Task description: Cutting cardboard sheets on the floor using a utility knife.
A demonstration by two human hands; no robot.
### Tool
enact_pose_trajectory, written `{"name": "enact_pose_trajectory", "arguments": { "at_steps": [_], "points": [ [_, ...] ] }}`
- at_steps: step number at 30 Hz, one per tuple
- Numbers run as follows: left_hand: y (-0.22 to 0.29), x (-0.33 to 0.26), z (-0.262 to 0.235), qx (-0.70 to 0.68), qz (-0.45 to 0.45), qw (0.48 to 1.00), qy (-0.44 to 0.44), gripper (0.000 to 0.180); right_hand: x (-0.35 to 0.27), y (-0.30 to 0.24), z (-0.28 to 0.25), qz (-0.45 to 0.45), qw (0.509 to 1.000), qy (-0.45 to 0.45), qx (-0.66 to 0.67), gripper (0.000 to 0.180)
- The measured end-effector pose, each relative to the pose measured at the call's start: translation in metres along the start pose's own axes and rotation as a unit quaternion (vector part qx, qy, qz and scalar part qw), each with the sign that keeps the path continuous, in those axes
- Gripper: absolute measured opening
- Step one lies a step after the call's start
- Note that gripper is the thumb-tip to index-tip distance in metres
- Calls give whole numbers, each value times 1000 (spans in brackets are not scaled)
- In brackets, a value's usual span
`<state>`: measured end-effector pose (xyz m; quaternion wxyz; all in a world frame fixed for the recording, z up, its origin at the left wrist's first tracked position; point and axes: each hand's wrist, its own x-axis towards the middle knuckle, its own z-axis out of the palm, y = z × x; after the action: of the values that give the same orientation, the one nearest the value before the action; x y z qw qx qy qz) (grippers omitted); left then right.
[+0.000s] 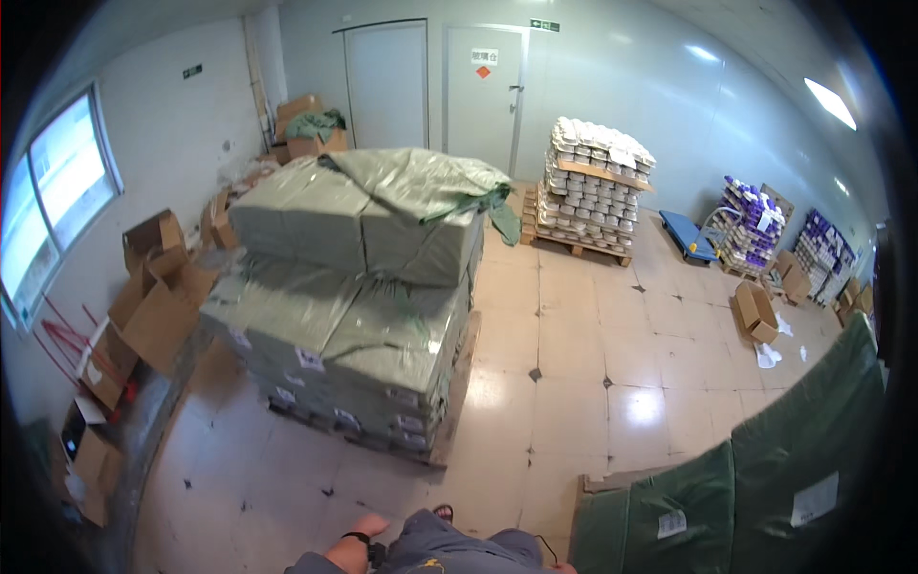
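One hand, your left hand [367,525], hangs empty and loosely open at bottom centre, nearest the green-wrapped bale stack [354,287]; right hand unseen.

left hand [363,528] empty, fingers loose | ahead of it: pallet stack of green wrapped bales [354,306], small white labels on their sides | just right of it: dark green bales [765,488] with white labels | far left: open brown cartons [153,297] | far ahead: white packs on pallet [593,187], door sign white and orange [484,59]
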<state>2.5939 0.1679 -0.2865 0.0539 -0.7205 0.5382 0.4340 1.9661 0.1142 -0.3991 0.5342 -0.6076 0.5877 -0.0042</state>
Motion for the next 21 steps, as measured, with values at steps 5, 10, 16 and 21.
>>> {"name": "enact_pose_trajectory", "arguments": {
  "at_steps": [5,10,16,21],
  "points": [
    [177,148,-136,44,97,994,37,49,182,-189,-13,-13,990,-49,-131,40],
    [268,260,-184,82,137,986,48,48,294,-219,-131,-20,959,-52,-277,42],
    [315,349,-229,334,127,919,-165,40,227,-59,-350,205,971,118,-25,33],
    [475,485,-314,463,361,796,-145,40,285,-116,-563,76,932,344,84,35]
  ]
}}
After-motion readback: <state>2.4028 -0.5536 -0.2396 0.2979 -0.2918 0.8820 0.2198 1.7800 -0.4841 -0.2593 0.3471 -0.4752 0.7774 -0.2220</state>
